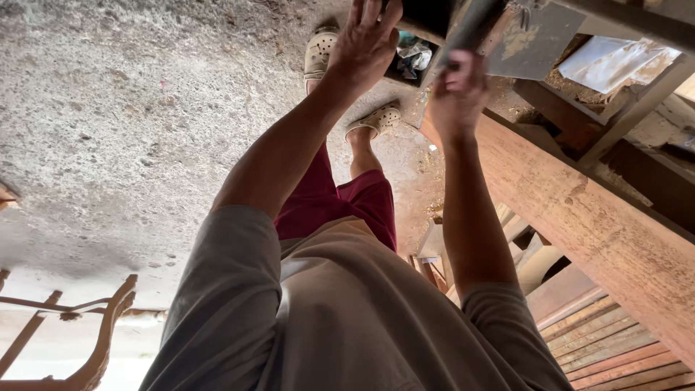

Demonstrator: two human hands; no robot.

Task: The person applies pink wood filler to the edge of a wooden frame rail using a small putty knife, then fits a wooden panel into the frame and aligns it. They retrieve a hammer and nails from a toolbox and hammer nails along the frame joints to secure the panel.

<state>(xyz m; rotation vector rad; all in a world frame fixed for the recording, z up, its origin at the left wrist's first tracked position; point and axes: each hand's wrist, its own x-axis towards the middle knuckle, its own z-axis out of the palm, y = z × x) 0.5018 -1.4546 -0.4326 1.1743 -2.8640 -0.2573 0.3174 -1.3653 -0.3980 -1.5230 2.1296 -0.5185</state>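
Rough concrete floor (123,123) fills the left of the head view, with a curved wooden frame (101,340) at the near left and stacked planks (615,347) at the near right. A long reddish beam (601,232) runs along the right, with a dusty metal plate (536,36) and dark framing above it.

Both arms reach up toward the far edge. The left hand (365,43) is spread, palm flat against a dark box (423,18), fingers (373,11) fanned apart. The right hand (457,90) is curled tight round a dark bar (470,29) that slants up beside the box; what the bar joins to is out of view. Pale clogs (318,52) stand on the floor beyond the hands, and crumpled scraps (413,58) lie between the hands.

Judging from this, the flat palm should press squarely to steady the box, while the fist stays low on the bar for control.
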